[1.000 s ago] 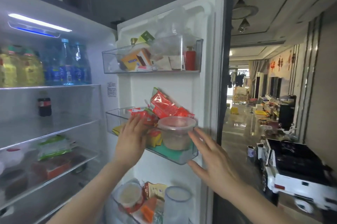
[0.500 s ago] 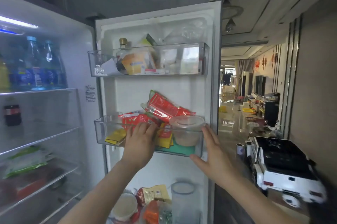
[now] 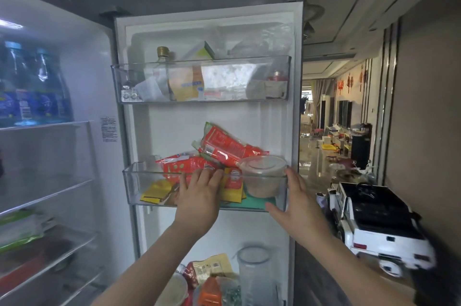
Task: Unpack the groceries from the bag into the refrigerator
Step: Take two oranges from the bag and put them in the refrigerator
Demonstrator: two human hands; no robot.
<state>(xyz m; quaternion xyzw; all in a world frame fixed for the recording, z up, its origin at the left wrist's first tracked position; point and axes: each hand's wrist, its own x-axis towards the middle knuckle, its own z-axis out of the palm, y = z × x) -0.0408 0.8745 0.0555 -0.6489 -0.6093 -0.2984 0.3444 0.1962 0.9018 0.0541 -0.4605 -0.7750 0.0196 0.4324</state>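
The refrigerator door stands open, and its middle door bin (image 3: 139,188) holds red snack packets (image 3: 224,146), yellow packets (image 3: 156,191) and a clear lidded tub (image 3: 263,176). My left hand (image 3: 199,196) lies flat against the front wall of that bin, fingertips up at its rim beside the red packets. My right hand (image 3: 296,203) is spread open at the bin's right end, fingers straight along its corner near the tub. Neither hand holds anything. No grocery bag is in view.
The top door bin (image 3: 119,83) carries a bottle, a yellow carton and plastic bags. The bottom door bin holds packets and a clear jar (image 3: 254,278). Blue water bottles (image 3: 32,86) stand on the fridge's top shelf. A white toy car (image 3: 379,228) sits on the floor at right.
The view has swung right, so the door faces me more squarely. My left hand slid from the red packets down onto the bin's front wall; my right hand moved up to the bin's corner.
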